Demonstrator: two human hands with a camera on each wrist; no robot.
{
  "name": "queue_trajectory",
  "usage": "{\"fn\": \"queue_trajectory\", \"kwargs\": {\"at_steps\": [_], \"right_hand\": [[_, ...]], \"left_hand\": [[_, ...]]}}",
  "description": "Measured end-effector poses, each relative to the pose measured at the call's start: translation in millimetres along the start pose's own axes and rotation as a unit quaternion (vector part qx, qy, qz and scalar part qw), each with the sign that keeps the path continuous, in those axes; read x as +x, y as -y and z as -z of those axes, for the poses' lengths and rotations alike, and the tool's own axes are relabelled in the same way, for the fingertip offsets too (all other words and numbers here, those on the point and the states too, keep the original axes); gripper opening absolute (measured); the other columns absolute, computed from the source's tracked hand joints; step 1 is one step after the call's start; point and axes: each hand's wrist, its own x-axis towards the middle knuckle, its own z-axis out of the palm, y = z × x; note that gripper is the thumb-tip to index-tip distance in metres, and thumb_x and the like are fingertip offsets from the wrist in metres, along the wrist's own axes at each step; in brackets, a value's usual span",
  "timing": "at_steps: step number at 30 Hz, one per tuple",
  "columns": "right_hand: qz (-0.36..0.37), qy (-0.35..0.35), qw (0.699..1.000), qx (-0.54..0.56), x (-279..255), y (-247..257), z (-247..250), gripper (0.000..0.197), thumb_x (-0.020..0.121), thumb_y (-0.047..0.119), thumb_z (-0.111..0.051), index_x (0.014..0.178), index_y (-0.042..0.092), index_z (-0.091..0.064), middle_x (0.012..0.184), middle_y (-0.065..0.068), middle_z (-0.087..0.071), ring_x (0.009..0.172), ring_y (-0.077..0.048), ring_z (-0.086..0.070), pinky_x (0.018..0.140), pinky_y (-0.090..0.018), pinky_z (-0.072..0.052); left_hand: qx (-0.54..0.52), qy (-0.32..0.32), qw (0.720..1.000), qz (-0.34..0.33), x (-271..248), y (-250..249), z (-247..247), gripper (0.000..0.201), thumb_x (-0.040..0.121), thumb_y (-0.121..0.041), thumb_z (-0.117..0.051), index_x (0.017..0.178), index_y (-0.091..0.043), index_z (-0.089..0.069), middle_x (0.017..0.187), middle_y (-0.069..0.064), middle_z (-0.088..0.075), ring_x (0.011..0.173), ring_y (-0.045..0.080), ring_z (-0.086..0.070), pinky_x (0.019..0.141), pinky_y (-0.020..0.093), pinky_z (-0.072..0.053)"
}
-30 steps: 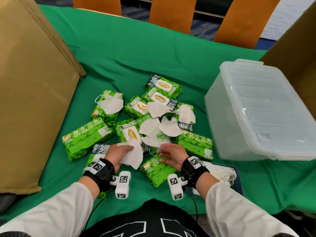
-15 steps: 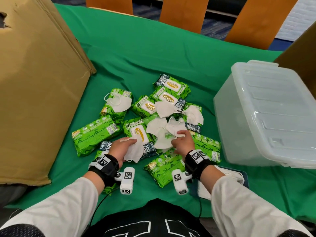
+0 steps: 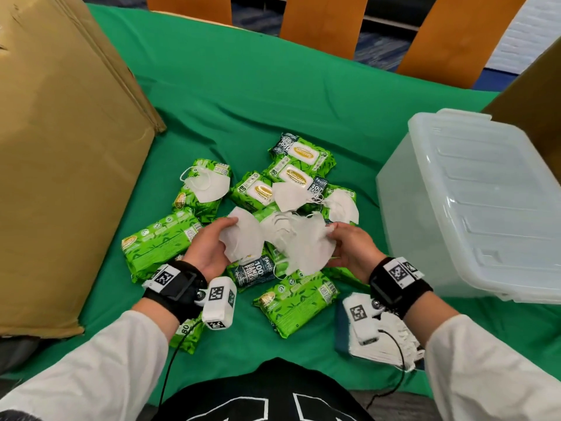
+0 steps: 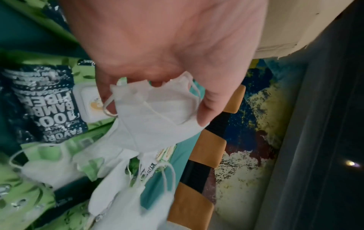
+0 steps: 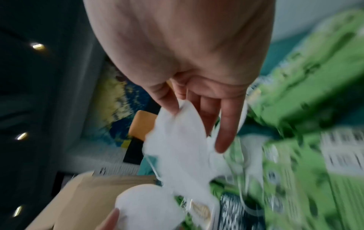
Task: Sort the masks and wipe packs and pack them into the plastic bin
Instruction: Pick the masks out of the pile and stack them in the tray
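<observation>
Several green wipe packs (image 3: 299, 302) and white folded masks (image 3: 290, 194) lie heaped on the green cloth. My left hand (image 3: 212, 247) pinches a white mask (image 3: 243, 238) (image 4: 157, 115) between thumb and fingers, lifted just above the pile. My right hand (image 3: 346, 247) holds a bunch of white masks (image 3: 306, 244) (image 5: 177, 149) raised over the heap; its wrist view is blurred. More masks (image 3: 209, 186) (image 3: 341, 208) rest on packs behind. The clear plastic bin (image 3: 473, 205) stands to the right with its lid on.
A large cardboard box (image 3: 60, 153) stands at the left, another (image 3: 534, 101) behind the bin. A stack of white masks (image 3: 397, 338) lies on a dark pad under my right wrist. Orange chair backs (image 3: 321, 22) line the table's far edge.
Both hands have lifted from the pile and moved further in. The right hand has gathered masks from the heap's middle. The left still holds its mask. The head view came closer.
</observation>
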Motion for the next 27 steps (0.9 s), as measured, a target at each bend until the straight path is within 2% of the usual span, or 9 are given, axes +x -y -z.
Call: {"fn": "queue_trajectory", "kwargs": {"at_steps": [2, 4, 7, 13, 15, 18, 22, 24, 27], "right_hand": [[-0.038, -0.002, 0.998, 0.057, 3, -17, -8, 0.009, 0.096, 0.006, -0.062, 0.103, 0.012, -0.061, 0.096, -0.012, -0.068, 0.077, -0.024, -0.068, 0.063, -0.039, -0.06], [-0.087, -0.005, 0.993, 0.075, 3, -35, -17, 0.007, 0.095, 0.006, -0.065, 0.1, 0.009, -0.063, 0.094, -0.011, -0.072, 0.08, -0.024, -0.069, 0.064, -0.038, -0.06], [-0.133, -0.026, 0.987, 0.086, 0, -57, -27, 0.015, 0.092, 0.002, -0.068, 0.107, 0.003, -0.067, 0.092, -0.013, -0.076, 0.085, -0.028, -0.07, 0.068, -0.045, -0.062], [-0.125, -0.065, 0.978, 0.154, -9, -69, -33, 0.026, 0.098, 0.017, -0.063, 0.118, 0.0, -0.064, 0.119, -0.026, -0.069, 0.107, -0.041, -0.067, 0.095, -0.06, -0.054], [-0.114, -0.074, 0.978, 0.16, -13, -65, -34, 0.03, 0.098, 0.024, -0.067, 0.119, 0.003, -0.064, 0.114, -0.023, -0.07, 0.102, -0.042, -0.068, 0.08, -0.059, -0.059], [-0.081, -0.049, 0.986, 0.135, -19, -61, -35, 0.022, 0.094, 0.017, -0.071, 0.113, 0.008, -0.063, 0.105, -0.015, -0.069, 0.09, -0.032, -0.068, 0.055, -0.04, -0.061], [-0.038, -0.037, 0.993, 0.106, -22, -62, -35, 0.021, 0.089, 0.001, -0.072, 0.109, 0.008, -0.07, 0.098, -0.01, -0.079, 0.088, -0.027, -0.074, 0.067, -0.039, -0.063], [-0.022, -0.043, 0.996, 0.08, -23, -63, -35, 0.02, 0.086, 0.0, -0.075, 0.106, 0.003, -0.072, 0.101, -0.013, -0.079, 0.085, -0.026, -0.075, 0.068, -0.038, -0.063], [-0.022, -0.046, 0.997, 0.063, -24, -63, -35, 0.017, 0.09, 0.005, -0.073, 0.106, 0.001, -0.073, 0.102, -0.014, -0.078, 0.085, -0.027, -0.073, 0.07, -0.041, -0.062]], "left_hand": [[0.057, -0.022, 0.998, 0.01, 0, 12, 0, 0.019, 0.091, -0.023, -0.071, 0.108, -0.015, -0.073, 0.11, 0.01, -0.075, 0.104, 0.032, -0.067, 0.095, 0.05, -0.052], [0.21, -0.076, 0.974, -0.029, -1, 27, 4, 0.004, 0.086, -0.015, -0.076, 0.085, -0.013, -0.073, 0.089, 0.007, -0.074, 0.09, 0.027, -0.065, 0.08, 0.038, -0.052], [0.338, -0.105, 0.932, -0.078, -1, 42, 12, 0.011, 0.082, -0.006, -0.079, 0.075, -0.008, -0.07, 0.078, 0.005, -0.07, 0.078, 0.021, -0.062, 0.065, 0.027, -0.044], [0.311, -0.1, 0.944, -0.048, -5, 33, 28, 0.021, 0.084, 0.009, -0.068, 0.095, -0.009, -0.072, 0.097, 0.009, -0.071, 0.085, 0.022, -0.065, 0.068, 0.025, -0.052], [0.28, -0.096, 0.954, -0.04, -9, 29, 27, 0.025, 0.086, 0.01, -0.064, 0.094, -0.013, -0.072, 0.098, 0.008, -0.072, 0.088, 0.023, -0.066, 0.073, 0.029, -0.053], [0.266, -0.076, 0.961, -0.013, -9, 28, 30, 0.024, 0.086, 0.007, -0.064, 0.101, -0.008, -0.075, 0.098, 0.012, -0.076, 0.086, 0.025, -0.069, 0.075, 0.033, -0.054], [0.347, -0.102, 0.932, -0.015, -9, 36, 36, 0.016, 0.081, 0.0, -0.077, 0.097, -0.003, -0.077, 0.091, 0.014, -0.076, 0.077, 0.023, -0.068, 0.071, 0.035, -0.057], [0.349, -0.096, 0.93, -0.06, -12, 33, 32, 0.005, 0.082, -0.001, -0.077, 0.087, -0.001, -0.076, 0.093, 0.015, -0.075, 0.084, 0.024, -0.067, 0.085, 0.04, -0.055], [0.301, -0.094, 0.938, -0.146, -22, 20, 16, 0.004, 0.085, -0.003, -0.075, 0.089, -0.005, -0.074, 0.091, 0.01, -0.076, 0.084, 0.023, -0.068, 0.077, 0.034, -0.054]]}}
